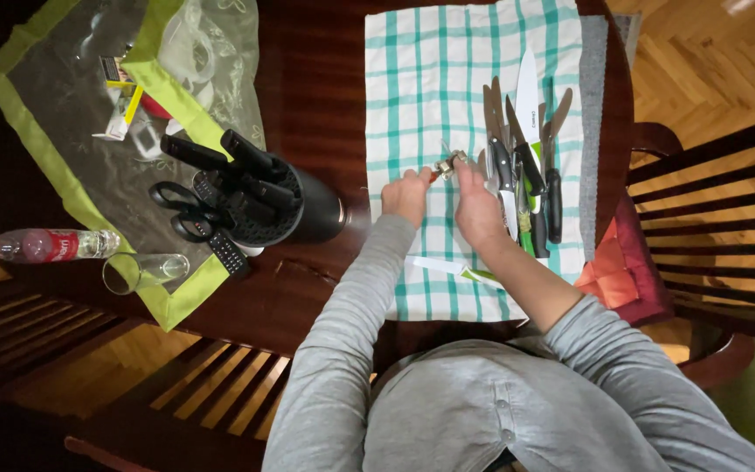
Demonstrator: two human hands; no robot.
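Nearest, a white-bladed knife with a green handle [447,267] lies on the green-and-white checked cloth [421,105]. Beyond it, the left hand [406,196] and right hand [475,205] pinch a small metal tool with a reddish handle [447,166]. A slip could nick fingers on the row of black-handled knives [526,175] just right.

Small metallic object [449,163] between left hand [406,196] and right hand [477,210]: too small to identify. Knife [452,268] beneath right forearm: partly hidden. Towel [430,87] beyond hands: cut off by top edge.

Small metal tool [447,165] held over checked towel [430,79].
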